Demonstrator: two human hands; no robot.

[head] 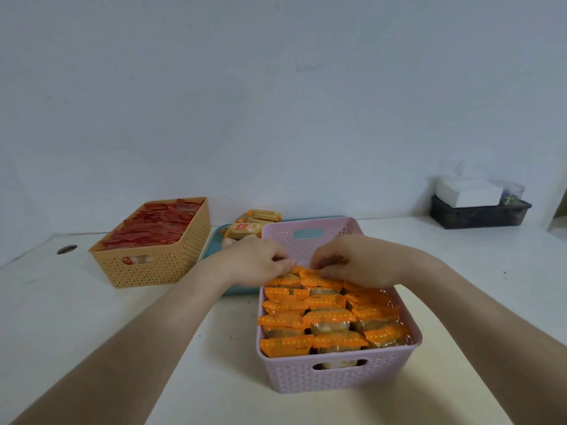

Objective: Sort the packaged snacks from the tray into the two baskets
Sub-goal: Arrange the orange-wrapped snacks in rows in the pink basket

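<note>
Both hands work at the far end of the pink basket (337, 372). The left hand (254, 262) has its fingers curled, with the fingertips pinched at the top edge of an orange-wrapped snack (316, 276) in the back row. The right hand (352, 260) mirrors it, with its fingers bent down onto the same row; whether the two hands grip one packet or two adjacent ones cannot be told, since the fingers hide the contact.

The pink basket stands on the white table (92, 317), nearest the person, and is filled with rows of orange packets (331, 317) standing on edge, crimped seams upward.

Behind the pink basket and touching its far left corner lies a teal tray (214, 240). A few remaining snacks (245, 230) in yellow-orange wrappers rest on it, partly hidden by the basket wall and the left hand.

To the left of the tray stands a tan basket (159, 265), filled with red packets (150, 228) stacked close together.

At the far right, against the wall, a dark bin (478, 216) holds a white tissue pack (466, 191).
</note>
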